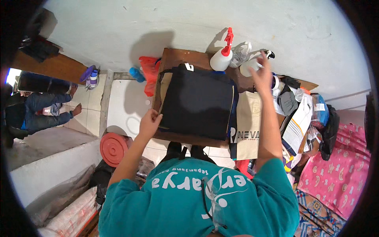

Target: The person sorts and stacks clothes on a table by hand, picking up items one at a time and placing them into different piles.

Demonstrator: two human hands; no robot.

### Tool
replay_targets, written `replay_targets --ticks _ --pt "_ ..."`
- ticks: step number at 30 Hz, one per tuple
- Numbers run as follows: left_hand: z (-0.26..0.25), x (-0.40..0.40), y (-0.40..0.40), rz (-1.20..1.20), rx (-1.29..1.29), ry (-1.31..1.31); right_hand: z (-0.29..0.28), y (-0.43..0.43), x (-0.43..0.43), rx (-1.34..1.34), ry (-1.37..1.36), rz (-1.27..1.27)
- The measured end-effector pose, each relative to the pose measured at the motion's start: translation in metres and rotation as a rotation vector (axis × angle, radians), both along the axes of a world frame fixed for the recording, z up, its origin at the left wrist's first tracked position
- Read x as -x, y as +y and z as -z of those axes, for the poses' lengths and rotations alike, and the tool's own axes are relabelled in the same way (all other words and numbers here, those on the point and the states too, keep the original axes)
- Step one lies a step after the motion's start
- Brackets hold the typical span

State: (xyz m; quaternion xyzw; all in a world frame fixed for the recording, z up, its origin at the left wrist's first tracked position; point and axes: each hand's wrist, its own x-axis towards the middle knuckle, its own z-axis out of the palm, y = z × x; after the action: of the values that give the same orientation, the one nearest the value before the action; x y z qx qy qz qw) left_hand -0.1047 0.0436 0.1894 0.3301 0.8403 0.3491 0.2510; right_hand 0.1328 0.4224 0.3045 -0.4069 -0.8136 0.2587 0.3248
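A folded black cloth lies on a low wooden table, over a beige piece that shows at its left side. My left hand is at the near left edge of this cloth, its fingertips close together. Whether they pinch the fabric is hard to tell. Over the back right of the table, my right hand is raised with its fingers apart, partly in front of a translucent spray bottle. Left of that stand a clear plastic container and a white spray bottle with a red trigger head.
A beige printed cloth hangs over the table's right side. Heaped clothes and a pink patterned cloth lie farther right. To the left are a red plastic bag and a red round lid. Another person's legs appear at far left.
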Motion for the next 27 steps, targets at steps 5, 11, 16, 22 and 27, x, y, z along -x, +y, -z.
replay_targets --ticks 5,11,16,22,27 --pt "-0.013 -0.014 0.004 0.040 0.003 0.018 0.061 0.005 0.110 0.195 0.364 0.069" --pt "-0.013 -0.005 0.005 0.159 0.055 -0.010 0.063 0.026 0.117 0.012 0.511 0.215" --pt "0.019 0.018 -0.006 0.195 -0.038 -0.333 -0.074 -0.063 0.080 0.188 0.575 -0.039" --pt "-0.019 0.019 0.016 0.087 0.088 -0.779 -0.119 -0.165 0.011 0.451 0.150 -0.162" --pt "-0.026 0.015 0.026 0.180 -0.047 -0.891 -0.054 -0.249 -0.023 0.890 -0.089 -0.339"
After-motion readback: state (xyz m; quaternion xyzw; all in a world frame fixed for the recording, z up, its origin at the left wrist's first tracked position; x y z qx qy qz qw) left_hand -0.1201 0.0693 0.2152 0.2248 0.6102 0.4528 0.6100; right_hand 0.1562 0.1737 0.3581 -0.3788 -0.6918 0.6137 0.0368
